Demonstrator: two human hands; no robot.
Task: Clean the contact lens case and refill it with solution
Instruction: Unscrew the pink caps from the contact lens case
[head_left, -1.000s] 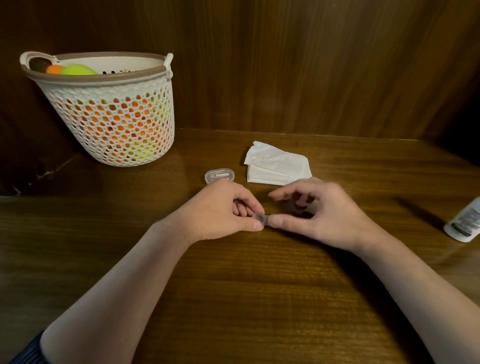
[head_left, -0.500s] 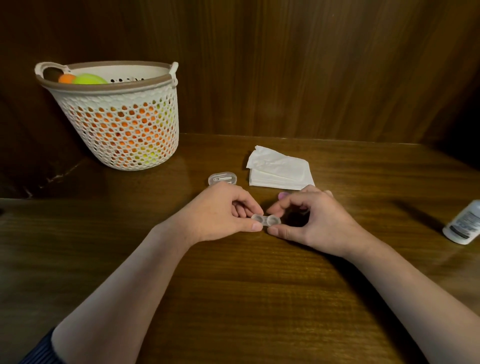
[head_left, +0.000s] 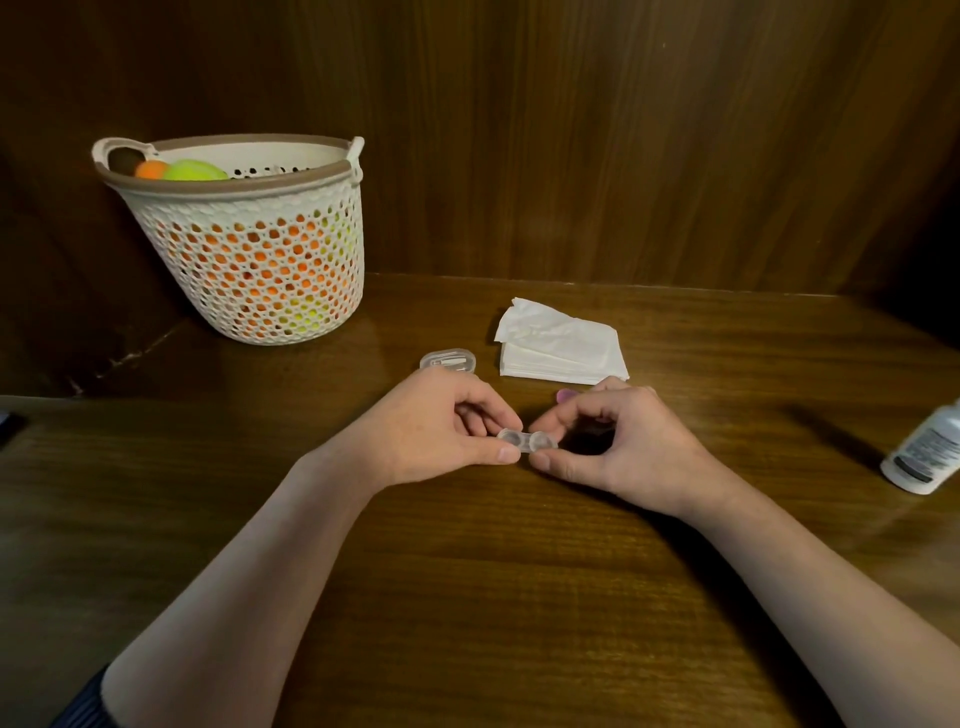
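Contact lens case (head_left: 526, 441): a small clear two-well case, held level just above the table (head_left: 467, 597), a little to 1 o'clock of the table's middle.
Change: a second ago the right thumb and finger covered the right half; now both round wells show side by side between the fingertips.
Meaning: judging from this, the case is open and its wells are exposed, so wiping or rinsing looks like the step at hand; no solution is visible in the wells.
Look: transparent, glossy, two shallow cups joined by a short bridge; whether they are wet I cannot tell.
Left hand (head_left: 441, 426): curled narrow, thumb and forefinger pinching the case's left end.
Right hand (head_left: 618, 441): curled narrow, pinching the right end; a pink piece (head_left: 565, 396) shows just behind it at 12 o'clock.
Clear lidded box (head_left: 448, 359): just beyond the left hand, at 11 o'clock of the case.
Tissues (head_left: 561, 345): a folded white stack at 1 o'clock, near.
Solution bottle (head_left: 927, 452): white, tilted, well apart at 3 o'clock.
Basket (head_left: 249, 249): far off at 10 o'clock, holding orange and green balls.
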